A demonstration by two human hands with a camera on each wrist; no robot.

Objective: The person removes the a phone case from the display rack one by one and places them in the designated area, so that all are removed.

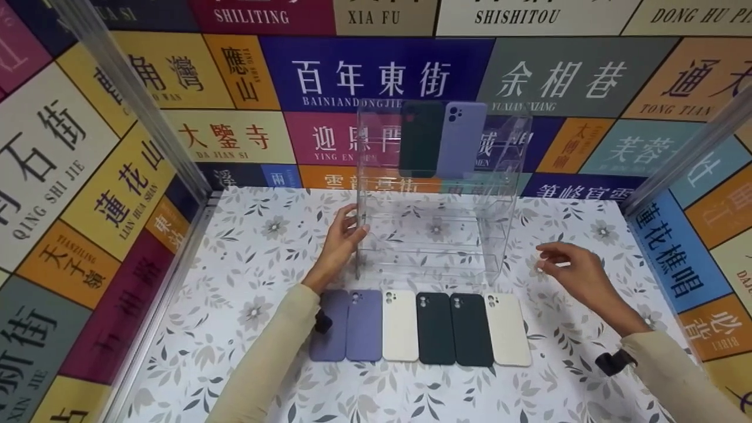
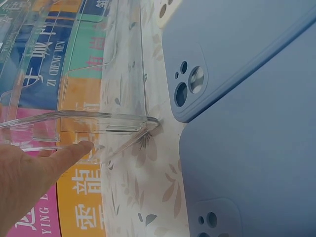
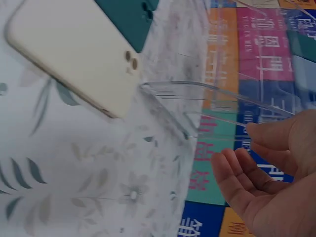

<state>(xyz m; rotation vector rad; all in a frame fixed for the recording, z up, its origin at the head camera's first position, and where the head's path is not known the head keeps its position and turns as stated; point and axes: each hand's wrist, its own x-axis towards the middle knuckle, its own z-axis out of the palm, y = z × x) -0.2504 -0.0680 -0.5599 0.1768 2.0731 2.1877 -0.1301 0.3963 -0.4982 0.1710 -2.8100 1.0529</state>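
Note:
A clear stepped display rack (image 1: 429,254) stands on the table. My left hand (image 1: 341,244) holds its left side panel, thumb towards the front and fingers behind. On the rack's top tier, a dark green phone case (image 1: 420,144) leans beside a lavender phone case (image 1: 464,138). To the right of the rack my right hand (image 1: 578,273) hovers with loosely bent fingers, holding nothing. Several phone cases lie in a row before the rack: two lavender cases (image 1: 364,326), a cream case (image 1: 400,326), two dark green cases (image 1: 436,329) and another cream case (image 1: 510,330).
A white tablecloth (image 1: 194,352) with grey leaves and flowers covers the table. Walls of coloured panels (image 1: 376,70) with Chinese street names enclose it at the back and both sides, with metal posts (image 1: 693,129) at the corners.

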